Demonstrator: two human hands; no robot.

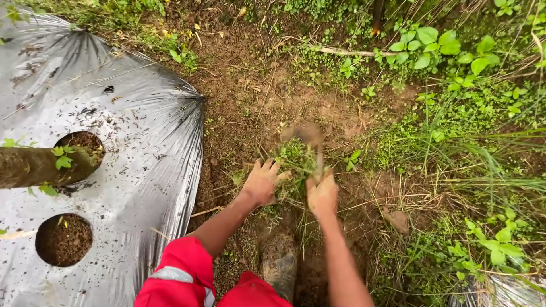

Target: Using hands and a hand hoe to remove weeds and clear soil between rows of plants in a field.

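My left hand (261, 183) grips a clump of green weeds (297, 161) growing from the brown soil, fingers curled into the stems. My right hand (322, 195) is closed round the handle of a small digging tool; its muddy blade (303, 135), blurred, sits just above the clump. Both forearms reach forward from red sleeves (183, 276). A muddy boot (278, 261) stands on the dirt between my arms.
Silver plastic mulch sheet (142, 170) covers the bed at left, with two round planting holes (63, 240) of soil. A leaning plant stem (40, 166) comes out of the upper hole. Thick grass and leafy weeds (455, 142) fill the right side. Bare dirt path (250, 91) runs ahead.
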